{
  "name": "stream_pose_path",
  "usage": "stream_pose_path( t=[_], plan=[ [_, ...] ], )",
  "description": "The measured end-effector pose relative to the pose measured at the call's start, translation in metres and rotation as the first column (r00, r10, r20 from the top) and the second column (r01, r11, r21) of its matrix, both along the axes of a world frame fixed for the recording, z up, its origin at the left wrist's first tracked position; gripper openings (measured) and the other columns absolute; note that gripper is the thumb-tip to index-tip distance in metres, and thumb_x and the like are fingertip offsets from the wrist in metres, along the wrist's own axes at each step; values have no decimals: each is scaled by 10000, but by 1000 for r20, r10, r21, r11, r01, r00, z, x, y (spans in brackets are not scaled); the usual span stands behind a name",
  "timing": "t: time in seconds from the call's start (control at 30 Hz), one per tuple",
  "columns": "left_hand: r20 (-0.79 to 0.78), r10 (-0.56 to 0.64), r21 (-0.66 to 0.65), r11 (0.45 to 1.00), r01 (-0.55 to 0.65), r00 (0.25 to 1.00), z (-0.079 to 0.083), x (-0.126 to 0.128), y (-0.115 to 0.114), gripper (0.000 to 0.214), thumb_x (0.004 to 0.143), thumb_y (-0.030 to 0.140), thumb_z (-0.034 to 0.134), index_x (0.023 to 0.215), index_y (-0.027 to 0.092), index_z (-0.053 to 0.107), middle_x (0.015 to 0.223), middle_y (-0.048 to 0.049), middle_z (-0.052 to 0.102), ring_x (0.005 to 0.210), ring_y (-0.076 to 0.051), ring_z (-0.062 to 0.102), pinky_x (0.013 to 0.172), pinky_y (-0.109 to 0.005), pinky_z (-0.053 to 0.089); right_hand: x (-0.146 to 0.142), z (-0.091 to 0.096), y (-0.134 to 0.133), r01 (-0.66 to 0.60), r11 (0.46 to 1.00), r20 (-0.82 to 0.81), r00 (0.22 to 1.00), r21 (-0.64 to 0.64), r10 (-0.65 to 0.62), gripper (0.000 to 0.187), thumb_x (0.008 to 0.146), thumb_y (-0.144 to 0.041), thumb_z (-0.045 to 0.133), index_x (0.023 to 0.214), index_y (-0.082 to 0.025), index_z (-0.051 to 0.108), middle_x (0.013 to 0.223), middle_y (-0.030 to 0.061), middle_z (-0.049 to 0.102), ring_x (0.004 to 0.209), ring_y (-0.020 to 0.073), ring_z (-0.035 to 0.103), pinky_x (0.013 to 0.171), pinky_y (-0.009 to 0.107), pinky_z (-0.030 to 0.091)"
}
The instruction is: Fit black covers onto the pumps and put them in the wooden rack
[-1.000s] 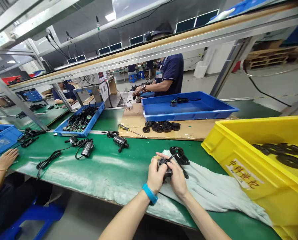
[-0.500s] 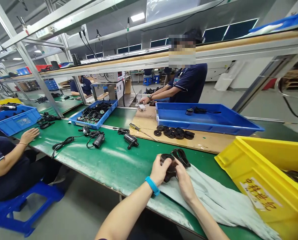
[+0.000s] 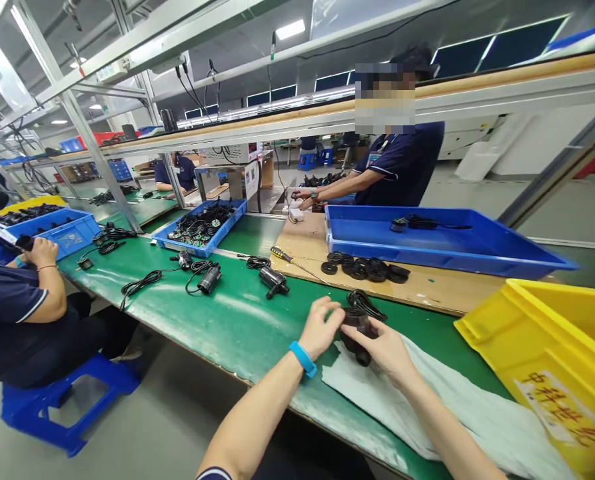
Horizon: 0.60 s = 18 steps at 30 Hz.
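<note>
A small black pump (image 3: pixel 357 332) with a round top and a stubby spout sits between my hands, over a pale cloth (image 3: pixel 427 393). My right hand (image 3: pixel 384 347) grips it from the right, thumb across its front. From the left, the curled fingers of my left hand (image 3: pixel 322 327) press at its upper edge; their exact hold is partly hidden. A coiled black cable (image 3: pixel 364 305) lies just behind the pump. Farther left on the green bench are two similar pumps, one nearer (image 3: pixel 274 283) and one farther away (image 3: pixel 209 277), both with cables.
Black rings (image 3: pixel 367 268) and a yellow-handled screwdriver (image 3: pixel 290 257) lie on a wooden board. Behind is a blue tray (image 3: pixel 442 250); a yellow bin (image 3: pixel 552 347) stands right. Another blue tray (image 3: pixel 197 247) holds wired parts. Co-workers sit left (image 3: pixel 17 313) and stand opposite (image 3: pixel 402 167).
The view has shifted, so things sit farther right. My left hand has drawn back to the pump's edge while my right has come across its front. The co-worker at left has raised a hand off the bench.
</note>
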<state>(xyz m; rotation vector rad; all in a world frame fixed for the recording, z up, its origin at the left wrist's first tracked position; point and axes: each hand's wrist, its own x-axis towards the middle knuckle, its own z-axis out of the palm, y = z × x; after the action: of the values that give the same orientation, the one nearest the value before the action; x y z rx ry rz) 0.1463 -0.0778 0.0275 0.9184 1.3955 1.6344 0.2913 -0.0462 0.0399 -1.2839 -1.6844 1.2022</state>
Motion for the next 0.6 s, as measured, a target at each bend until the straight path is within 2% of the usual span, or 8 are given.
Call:
stream_pose_path(
  t=[0.07,0.1,0.17,0.23,0.3,0.37,0.5,0.6],
  plan=[
    [-86,174,-55,982,-179,981,8,-35,10,306,824,394,725,1021,165,675,1272,-148,605,1287,-247,527,1141,-355,352,5,9,1,43,998,-48,998,-53,-46,529,554,-583,806,847,-148,732,775,75,749,694,236,661,625,324,523],
    [-132,278,-93,952,-291,952,12,-55,16,328,867,372,672,1120,168,628,1340,-159,551,1337,-247,482,1153,-372,331,7,14,2,74,994,-80,994,-80,-80,541,541,-585,820,840,-143,734,771,79,748,691,235,662,619,322,522],
    [-217,435,-176,863,-473,874,18,-94,32,406,938,371,566,1288,176,504,1458,-190,432,1420,-269,389,1161,-429,305,11,24,4,135,981,-180,971,-137,-159,570,528,-595,836,843,-132,734,776,91,746,693,237,670,611,321,527],
    [-288,498,-258,783,-567,818,21,-123,48,508,900,388,629,1311,140,462,1464,-241,406,1427,-324,372,1140,-471,316,14,34,6,180,967,-291,929,-181,-227,590,525,-599,847,861,-128,732,794,95,747,703,238,682,615,317,535],
    [-325,487,-330,745,-579,811,20,-138,60,612,772,383,785,1234,90,511,1382,-276,482,1365,-379,440,1099,-488,358,18,43,7,203,960,-365,894,-193,-262,591,526,-591,861,871,-130,727,796,87,744,708,232,688,621,309,541],
    [-328,447,-380,744,-549,832,16,-144,69,579,718,372,841,1141,84,572,1276,-235,579,1249,-361,544,1043,-483,418,22,52,5,215,961,-406,874,-174,-269,588,537,-578,871,889,-131,724,810,81,742,725,227,689,640,306,549],
    [-254,383,-403,793,-457,888,6,-146,78,293,909,397,673,1034,134,638,1069,-78,677,961,-207,659,874,-400,535,35,68,-5,264,961,-412,869,-81,-274,580,575,-582,861,909,-130,713,821,76,732,717,213,669,617,296,544],
    [-151,338,-386,845,-371,929,1,-148,76,250,926,377,653,966,131,642,897,-33,680,749,-147,649,717,-317,551,51,78,-14,277,960,-396,877,-44,-271,545,625,-580,839,915,-140,700,804,71,724,691,203,654,579,286,532]
  ],
)
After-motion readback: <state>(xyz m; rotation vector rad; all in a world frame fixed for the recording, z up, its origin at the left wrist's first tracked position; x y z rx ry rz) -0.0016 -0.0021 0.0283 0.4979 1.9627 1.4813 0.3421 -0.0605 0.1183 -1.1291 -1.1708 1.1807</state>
